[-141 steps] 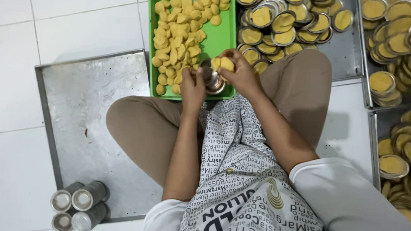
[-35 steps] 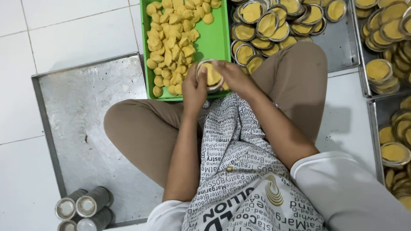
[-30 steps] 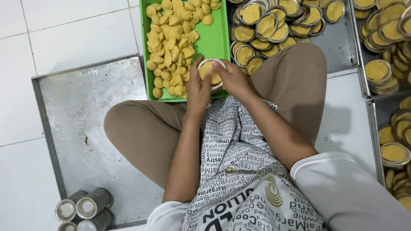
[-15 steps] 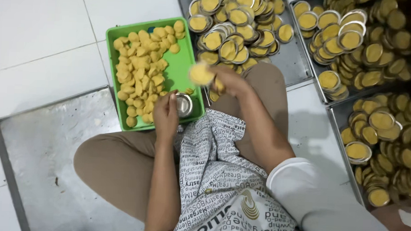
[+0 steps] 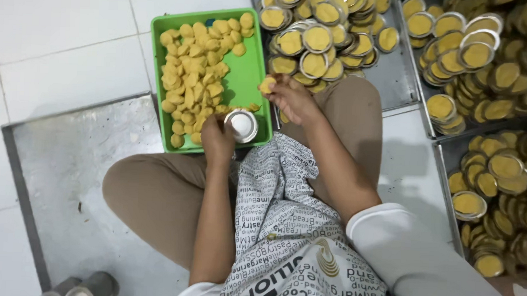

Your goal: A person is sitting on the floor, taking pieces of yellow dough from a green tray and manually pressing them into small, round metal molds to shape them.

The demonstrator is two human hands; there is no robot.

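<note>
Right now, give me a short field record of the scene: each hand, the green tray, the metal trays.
left hand: holds an empty round metal tin over the green tray's near edge
right hand: pinches a yellow dough piece
green tray: loose dough pieces piled on its left side
metal trays: filled tins, heaped and overlapping
posture: seated cross-legged on a tiled floor

empty round tin mould (image 5: 242, 125), yellow dough piece (image 5: 267, 84)
</note>
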